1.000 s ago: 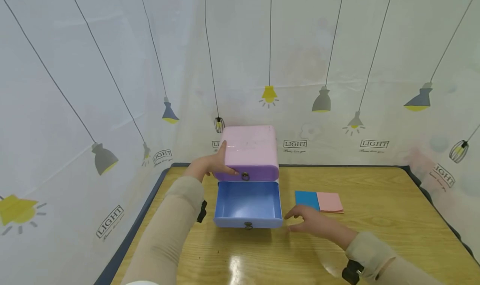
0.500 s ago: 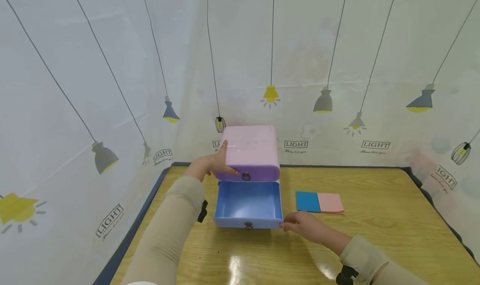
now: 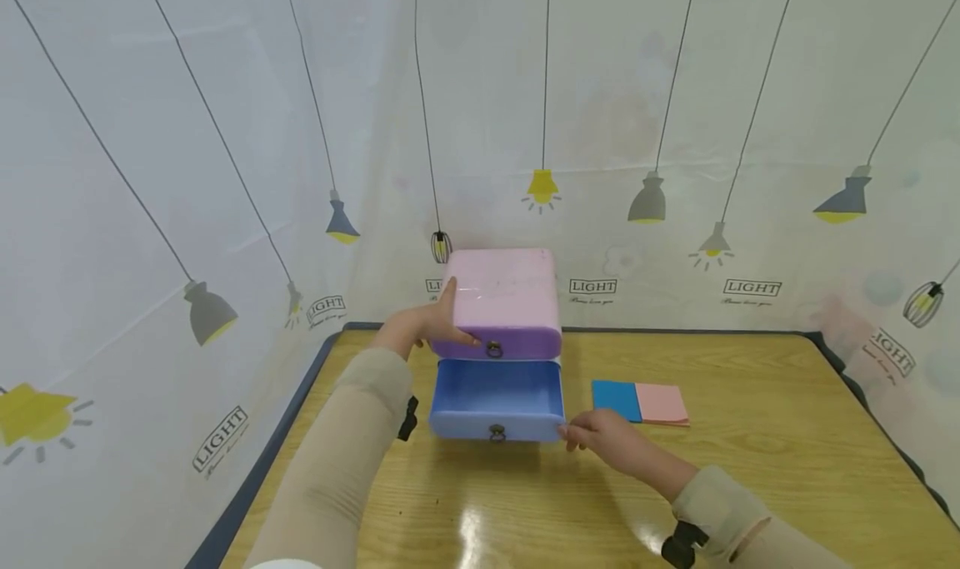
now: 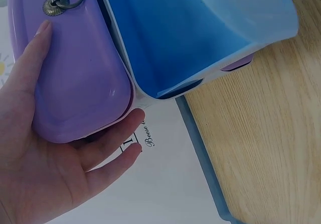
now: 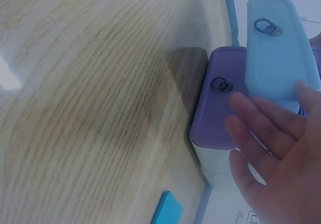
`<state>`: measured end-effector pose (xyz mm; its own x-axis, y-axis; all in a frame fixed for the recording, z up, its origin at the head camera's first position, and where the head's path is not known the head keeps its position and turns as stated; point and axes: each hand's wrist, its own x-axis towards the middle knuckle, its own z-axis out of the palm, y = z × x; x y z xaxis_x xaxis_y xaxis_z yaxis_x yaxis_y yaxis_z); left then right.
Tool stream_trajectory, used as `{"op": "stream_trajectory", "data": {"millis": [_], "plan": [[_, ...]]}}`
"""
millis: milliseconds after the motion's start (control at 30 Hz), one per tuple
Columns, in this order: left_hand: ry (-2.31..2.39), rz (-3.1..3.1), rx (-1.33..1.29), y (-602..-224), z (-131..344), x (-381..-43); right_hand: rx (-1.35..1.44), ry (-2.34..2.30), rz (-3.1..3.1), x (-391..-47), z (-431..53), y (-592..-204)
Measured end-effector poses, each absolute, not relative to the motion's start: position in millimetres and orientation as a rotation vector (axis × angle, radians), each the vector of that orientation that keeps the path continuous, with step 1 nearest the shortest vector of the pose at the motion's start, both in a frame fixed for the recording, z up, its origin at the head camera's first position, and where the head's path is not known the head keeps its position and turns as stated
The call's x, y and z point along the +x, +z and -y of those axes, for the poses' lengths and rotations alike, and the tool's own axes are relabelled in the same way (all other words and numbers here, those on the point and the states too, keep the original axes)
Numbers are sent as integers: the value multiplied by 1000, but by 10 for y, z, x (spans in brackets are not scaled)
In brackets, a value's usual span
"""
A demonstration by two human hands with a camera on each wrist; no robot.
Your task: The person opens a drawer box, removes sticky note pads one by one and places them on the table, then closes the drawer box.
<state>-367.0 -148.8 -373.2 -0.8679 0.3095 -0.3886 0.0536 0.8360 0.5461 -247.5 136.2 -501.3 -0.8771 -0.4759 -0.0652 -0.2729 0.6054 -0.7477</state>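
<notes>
A small drawer cabinet [image 3: 502,290] with a pink top stands at the back of the table. Its middle drawer, light blue [image 3: 495,387], is pulled partway out and looks empty inside. My left hand [image 3: 438,323] grips the cabinet's left front corner, the thumb lying on the purple top drawer [image 4: 83,68] and the other fingers round its side. At the right front corner of the blue drawer, my right hand [image 3: 611,440] touches with its fingertips; in the right wrist view its fingers [image 5: 261,128] are loosely bent. A purple bottom drawer [image 5: 218,116] sits closed below.
To the right of the cabinet, a blue pad [image 3: 615,401] and a pink pad [image 3: 662,403] of paper lie side by side on the wooden table [image 3: 750,436]. A white wall sheet [image 3: 480,94] printed with lamps hangs close behind and at the left.
My right hand has come left onto the blue drawer's corner, and the drawer has slid a little inward. The left hand stays on the cabinet.
</notes>
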Motion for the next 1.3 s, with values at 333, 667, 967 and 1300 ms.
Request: {"op": "stream_trajectory", "data": {"millis": [333, 667, 967, 1300], "plan": [[699, -2548, 266, -3766, 1501, -3744, -473, -1172, -2643, -2629, -1292, -4987], [707, -2546, 275, -3779, 1507, -3741, -377, -1162, -2674, -2830, -1251, -4975], [681, -2529, 247, -3839, 1524, -3816, -296, -1181, -2665, -2974, -1231, -4962], [705, -2536, 281, -3751, 1484, -3716, -244, -1204, -2694, -3093, -1214, -4981]]}}
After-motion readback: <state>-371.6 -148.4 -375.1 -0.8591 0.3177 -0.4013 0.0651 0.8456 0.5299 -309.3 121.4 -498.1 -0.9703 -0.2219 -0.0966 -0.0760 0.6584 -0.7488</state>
